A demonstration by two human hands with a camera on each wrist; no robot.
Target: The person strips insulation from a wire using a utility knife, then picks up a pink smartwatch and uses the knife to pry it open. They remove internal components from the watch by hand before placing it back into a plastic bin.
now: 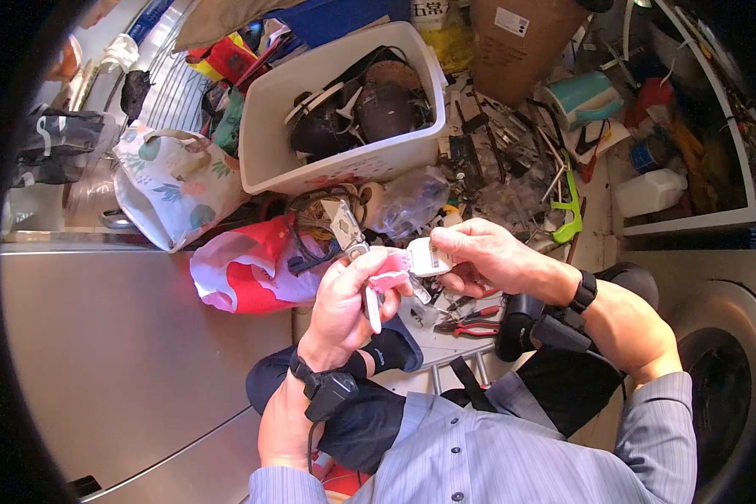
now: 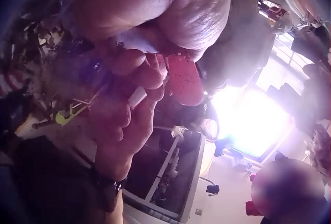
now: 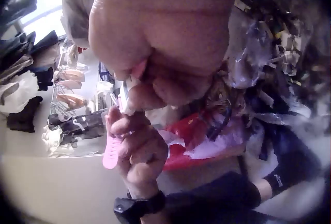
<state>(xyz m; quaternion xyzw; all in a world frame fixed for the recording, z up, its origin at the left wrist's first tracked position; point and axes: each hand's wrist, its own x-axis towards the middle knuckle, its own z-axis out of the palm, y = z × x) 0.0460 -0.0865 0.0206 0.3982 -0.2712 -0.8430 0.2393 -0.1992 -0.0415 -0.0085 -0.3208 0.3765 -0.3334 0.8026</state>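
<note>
My left hand (image 1: 338, 304) grips a pink strap (image 1: 388, 275) between thumb and fingers; a rounded pink end with a row of slots shows in the right wrist view. Beside it, a pale strip (image 1: 373, 311) hangs below the fingers. A silvery metal piece (image 1: 343, 225) overlaps the top of this hand in the head view. My right hand (image 1: 500, 256) pinches a small white flat piece with a barcode label (image 1: 428, 258), its edge right at the pink strap. Where strap and white piece meet is partly hidden by fingers.
Beyond the hands stands a white bin (image 1: 344, 168) holding dark items. A floral bag (image 1: 172, 181) and a red-and-pink plastic bag (image 1: 252, 273) lie to the left. Red-handled pliers (image 1: 470, 323) rest on the floor below the right hand. Loose tools and scraps (image 1: 504, 160) spread behind.
</note>
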